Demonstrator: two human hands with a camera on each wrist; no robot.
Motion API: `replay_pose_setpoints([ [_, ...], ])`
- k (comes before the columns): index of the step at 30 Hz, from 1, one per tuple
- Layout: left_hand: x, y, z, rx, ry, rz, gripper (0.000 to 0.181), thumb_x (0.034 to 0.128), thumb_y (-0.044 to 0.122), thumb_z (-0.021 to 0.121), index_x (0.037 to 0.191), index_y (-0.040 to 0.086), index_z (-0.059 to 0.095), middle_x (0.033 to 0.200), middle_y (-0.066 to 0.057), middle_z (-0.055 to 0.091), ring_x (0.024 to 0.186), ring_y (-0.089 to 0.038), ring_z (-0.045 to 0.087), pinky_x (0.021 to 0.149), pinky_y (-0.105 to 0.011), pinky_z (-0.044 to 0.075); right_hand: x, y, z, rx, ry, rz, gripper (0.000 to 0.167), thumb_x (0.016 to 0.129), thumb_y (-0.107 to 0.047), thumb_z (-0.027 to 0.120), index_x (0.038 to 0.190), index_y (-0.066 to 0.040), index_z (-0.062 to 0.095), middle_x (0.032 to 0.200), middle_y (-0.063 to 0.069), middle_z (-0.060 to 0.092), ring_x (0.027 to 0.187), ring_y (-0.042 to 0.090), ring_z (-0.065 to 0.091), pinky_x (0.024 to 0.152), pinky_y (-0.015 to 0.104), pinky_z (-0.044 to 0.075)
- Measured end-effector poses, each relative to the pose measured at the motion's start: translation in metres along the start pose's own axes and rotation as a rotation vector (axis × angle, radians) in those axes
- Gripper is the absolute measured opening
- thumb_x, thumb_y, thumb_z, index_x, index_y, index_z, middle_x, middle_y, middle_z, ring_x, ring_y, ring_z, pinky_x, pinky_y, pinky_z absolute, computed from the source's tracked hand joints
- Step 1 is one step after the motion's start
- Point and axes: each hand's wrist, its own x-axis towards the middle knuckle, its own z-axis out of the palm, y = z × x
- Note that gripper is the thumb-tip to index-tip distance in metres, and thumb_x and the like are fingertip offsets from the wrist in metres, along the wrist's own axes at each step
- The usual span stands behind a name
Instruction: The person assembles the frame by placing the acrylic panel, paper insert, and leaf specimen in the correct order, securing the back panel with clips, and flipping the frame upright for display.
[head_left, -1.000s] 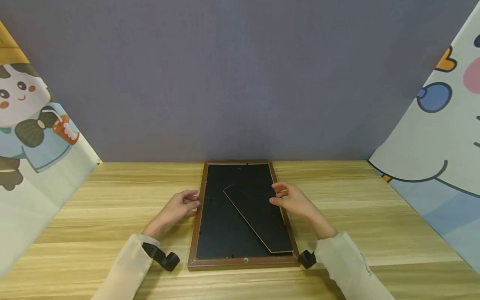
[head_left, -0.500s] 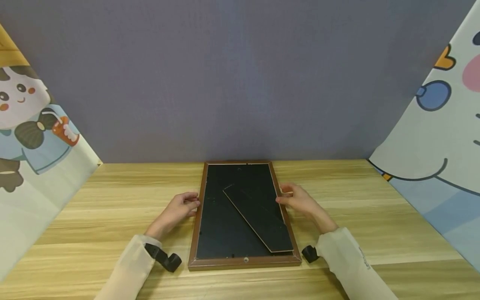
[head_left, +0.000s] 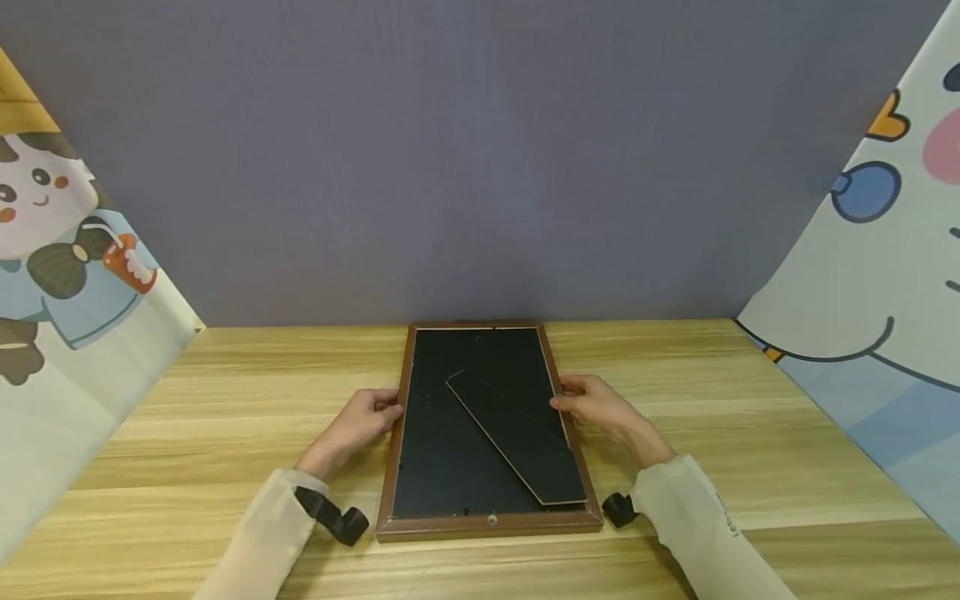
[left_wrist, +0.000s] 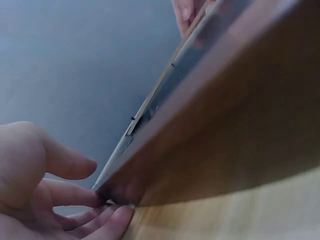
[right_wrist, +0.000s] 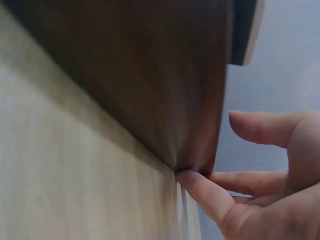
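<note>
A brown-edged picture frame [head_left: 491, 523] lies back up, its black backing board showing. A black easel leg [head_left: 517, 442] slants across that board. My left hand [head_left: 362, 421] touches the frame's left side with its fingertips. In the left wrist view, the left thumb [left_wrist: 72, 162] stands just off the edge, above the fingers. My right hand [head_left: 600, 407] is at the opposite side, thumb over the border. Seen from the right wrist, one fingertip [right_wrist: 190, 177] meets the frame's lower edge, while the thumb [right_wrist: 245, 125] stays apart from it. The fingertips beneath are partly hidden.
The wood-grain table [head_left: 300, 358] runs back to a grey wall [head_left: 480, 167]. Cartoon-printed panels stand at the left [head_left: 67, 250] and right [head_left: 847, 292]. A black wrist camera [head_left: 348, 525] is strapped at the left cuff, another [head_left: 618, 508] at the right.
My left hand has moved slightly right, up against the frame. The right hand has shifted outward from over the board to the right border. The frame has not moved.
</note>
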Motion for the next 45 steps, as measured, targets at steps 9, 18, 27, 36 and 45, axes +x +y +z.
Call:
replay_pose_setpoints([
  [9, -0.001, 0.002, 0.005, 0.077, 0.066, 0.016, 0.043, 0.0875, -0.006, 0.054, 0.129, -0.015, 0.049, 0.118, -0.029, 0.054, 0.106, -0.036, 0.056, 0.084, -0.036, 0.051, -0.004, 0.001, -0.002, 0.027, 0.016, -0.011, 0.070, 0.093, -0.012, 0.057, 0.146, 0.012, 0.018, 0.150, 0.034, 0.020, 0.137, 0.049, 0.025, 0.106, 0.058, 0.034],
  [18, -0.004, 0.006, 0.006, 0.016, 0.153, 0.028, 0.045, 0.0834, -0.009, 0.055, 0.127, -0.018, 0.048, 0.115, -0.030, 0.051, 0.106, -0.039, 0.056, 0.088, -0.038, 0.050, -0.008, -0.006, -0.001, 0.095, 0.058, 0.025, 0.071, 0.094, -0.014, 0.057, 0.149, 0.006, 0.018, 0.154, 0.029, 0.017, 0.138, 0.046, 0.026, 0.106, 0.056, 0.036],
  [27, -0.005, 0.018, -0.001, -0.021, 0.211, 0.109, 0.044, 0.0835, -0.011, 0.054, 0.127, -0.015, 0.051, 0.122, -0.030, 0.055, 0.114, -0.043, 0.055, 0.102, -0.050, 0.042, -0.013, -0.021, -0.003, 0.181, 0.101, -0.028, 0.073, 0.093, -0.012, 0.057, 0.152, -0.002, 0.015, 0.153, 0.029, 0.020, 0.139, 0.045, 0.025, 0.109, 0.061, 0.027],
  [36, -0.008, 0.034, -0.007, -0.038, 0.255, 0.102, 0.053, 0.0841, -0.011, 0.058, 0.135, -0.008, 0.045, 0.127, -0.026, 0.050, 0.121, -0.040, 0.051, 0.103, -0.048, 0.042, -0.019, -0.033, -0.007, 0.197, 0.154, -0.125, 0.070, 0.093, -0.008, 0.055, 0.152, -0.005, 0.019, 0.156, 0.024, 0.017, 0.143, 0.041, 0.017, 0.110, 0.060, 0.026],
  [45, -0.008, 0.041, -0.009, -0.072, 0.292, 0.142, 0.055, 0.0829, -0.015, 0.059, 0.136, -0.008, 0.045, 0.128, -0.023, 0.049, 0.123, -0.038, 0.050, 0.099, -0.040, 0.047, -0.024, -0.043, -0.010, 0.158, 0.194, -0.190, 0.072, 0.093, -0.011, 0.057, 0.151, -0.002, 0.016, 0.158, 0.019, 0.014, 0.144, 0.040, 0.014, 0.113, 0.057, 0.022],
])
